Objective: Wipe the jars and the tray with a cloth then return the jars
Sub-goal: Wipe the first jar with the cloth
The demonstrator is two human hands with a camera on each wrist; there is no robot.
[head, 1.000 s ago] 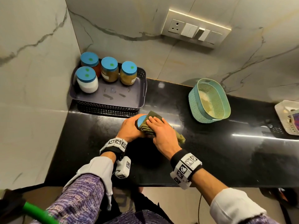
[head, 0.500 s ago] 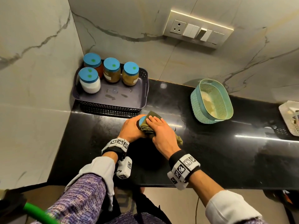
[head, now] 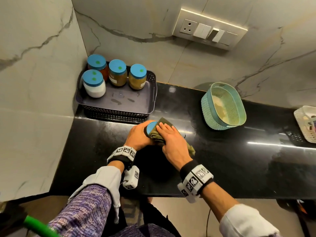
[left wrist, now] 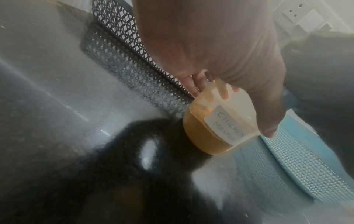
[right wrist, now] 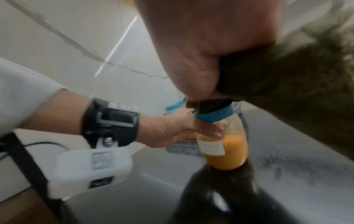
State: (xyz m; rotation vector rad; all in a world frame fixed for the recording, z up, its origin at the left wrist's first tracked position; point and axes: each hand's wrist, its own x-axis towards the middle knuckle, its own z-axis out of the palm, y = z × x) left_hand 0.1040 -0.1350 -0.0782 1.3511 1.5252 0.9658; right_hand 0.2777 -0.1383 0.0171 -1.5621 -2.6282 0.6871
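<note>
Jar (right wrist: 224, 151) standing on worktop (head: 222, 159) just before front edge of tray (head: 130, 106); left hand (head: 139, 135) gripping its body, right hand (head: 172, 142) cupping cloth (head: 156, 136) over its lid (head: 151, 126). Four jars (head: 118, 72) sitting at tray back; tray looking smudged, probably awaiting wiping

Glossy black counter (head: 222, 161), fuzzy cloth (head: 156, 134), perforated plastic tray (head: 119, 115)
</note>
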